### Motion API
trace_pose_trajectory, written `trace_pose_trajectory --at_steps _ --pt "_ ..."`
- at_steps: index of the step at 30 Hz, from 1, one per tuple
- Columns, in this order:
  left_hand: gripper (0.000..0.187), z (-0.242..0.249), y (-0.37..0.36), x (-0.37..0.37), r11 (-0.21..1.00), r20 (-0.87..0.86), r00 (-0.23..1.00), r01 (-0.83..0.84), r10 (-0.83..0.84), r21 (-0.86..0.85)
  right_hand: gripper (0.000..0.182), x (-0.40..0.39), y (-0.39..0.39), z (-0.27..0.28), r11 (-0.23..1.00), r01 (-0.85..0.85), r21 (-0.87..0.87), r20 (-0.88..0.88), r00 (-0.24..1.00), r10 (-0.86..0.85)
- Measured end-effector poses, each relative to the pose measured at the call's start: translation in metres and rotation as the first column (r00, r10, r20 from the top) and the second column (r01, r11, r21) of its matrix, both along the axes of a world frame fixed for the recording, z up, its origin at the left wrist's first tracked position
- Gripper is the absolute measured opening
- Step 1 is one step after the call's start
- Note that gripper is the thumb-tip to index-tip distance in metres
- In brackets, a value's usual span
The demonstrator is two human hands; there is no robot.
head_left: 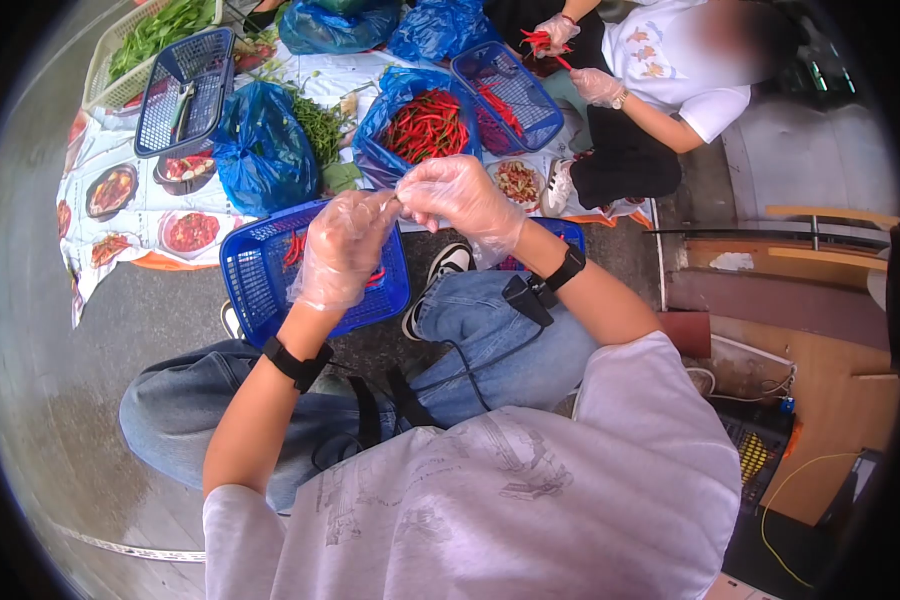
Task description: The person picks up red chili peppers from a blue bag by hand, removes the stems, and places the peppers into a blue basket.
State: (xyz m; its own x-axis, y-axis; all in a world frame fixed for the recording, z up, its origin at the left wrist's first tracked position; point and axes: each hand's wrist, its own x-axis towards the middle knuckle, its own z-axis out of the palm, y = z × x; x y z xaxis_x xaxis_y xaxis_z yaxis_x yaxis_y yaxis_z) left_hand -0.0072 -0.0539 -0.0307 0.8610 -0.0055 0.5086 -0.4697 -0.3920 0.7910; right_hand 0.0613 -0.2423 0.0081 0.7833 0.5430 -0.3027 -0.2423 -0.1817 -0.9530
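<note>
Hands meeting above the blue basket (315, 275).
Left hand (342, 250) and right hand (460, 200), gloved, pinch fingertips together over the basket's far rim; what they grip cannot be told. Bare floor lies left.

Both arms are bent and lifted up in front of the chest. The left hand (342, 250) and right hand (462, 200) wear thin clear gloves. Their fingertips meet at 12 o'clock, pinched together.
</note>
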Motion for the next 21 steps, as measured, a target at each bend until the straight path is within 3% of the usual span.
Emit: trace_pose_trajectory --at_steps 4,6,7,8,9,10,13,14,16,18,19,20,21 --pt "0.011 0.0 0.001 0.002 0.992 -0.075 0.997 -0.045 0.037 -0.116 0.016 0.001 -0.002 -0.005 0.991 0.026 0.134 -0.138 0.99 -0.007" --pt "0.01 0.0 0.0 0.004 0.982 -0.118 0.992 -0.061 0.04 -0.18 0.017 0.0 0.002 -0.005 0.943 0.184 0.276 -0.446 0.894 -0.044" --pt "0.012 0.0 -0.001 0.004 0.921 -0.299 0.954 -0.091 -0.029 -0.379 0.017 0.001 0.001 -0.011 0.944 0.186 0.274 -0.447 0.893 -0.046" --pt "0.014 0.0 -0.002 0.004 0.82 -0.45 0.883 -0.157 -0.133 -0.55 0.017 0.004 -0.001 -0.021 0.89 0.231 0.394 -0.511 0.859 0.003" --pt "0.016 -0.008 0.0 0.006 0.797 -0.48 0.863 -0.177 -0.156 -0.578 0.017 0.008 -0.003 -0.028 0.818 0.282 0.502 -0.565 0.823 0.063" --pt "0.016 -0.022 0.001 0.006 0.797 -0.481 0.863 -0.179 -0.155 -0.577 0.017 0.012 -0.003 -0.029 0.818 0.282 0.502 -0.567 0.822 0.064" --pt "0.017 -0.076 0.007 0.002 0.611 -0.686 0.693 -0.449 -0.223 -0.652 0.011 0.034 0.002 -0.038 0.847 0.399 0.352 -0.637 0.765 -0.096" --pt "0.017 -0.099 0.011 -0.002 0.613 -0.692 0.689 -0.456 -0.215 -0.645 0.011 0.05 0.003 -0.055 0.866 0.366 0.341 -0.611 0.786 -0.092" --pt "0.017 -0.145 0.017 -0.009 0.447 -0.78 0.544 -0.64 -0.309 -0.624 0.018 0.086 0.018 -0.079 0.909 0.332 0.254 -0.545 0.825 -0.149" --pt "0.018 -0.164 0.018 -0.013 0.445 -0.828 0.487 -0.699 -0.277 -0.56 0.024 0.113 0.041 -0.081 0.947 0.194 0.254 -0.377 0.922 -0.088" --pt "0.017 -0.169 0.017 -0.013 0.414 -0.843 0.454 -0.735 -0.288 -0.537 0.034 0.126 0.046 -0.085 0.974 0.158 0.16 -0.338 0.936 -0.096" --pt "0.016 -0.173 0.018 -0.014 0.382 -0.856 0.42 -0.769 -0.301 -0.512 0.036 0.135 0.051 -0.094 0.964 0.261 0.042 -0.263 0.934 -0.241" --pt "0.021 -0.178 0.021 -0.016 0.481 -0.866 0.38 -0.722 -0.325 -0.498 0.033 0.148 0.043 -0.114 0.941 0.322 -0.108 -0.146 0.931 -0.335"
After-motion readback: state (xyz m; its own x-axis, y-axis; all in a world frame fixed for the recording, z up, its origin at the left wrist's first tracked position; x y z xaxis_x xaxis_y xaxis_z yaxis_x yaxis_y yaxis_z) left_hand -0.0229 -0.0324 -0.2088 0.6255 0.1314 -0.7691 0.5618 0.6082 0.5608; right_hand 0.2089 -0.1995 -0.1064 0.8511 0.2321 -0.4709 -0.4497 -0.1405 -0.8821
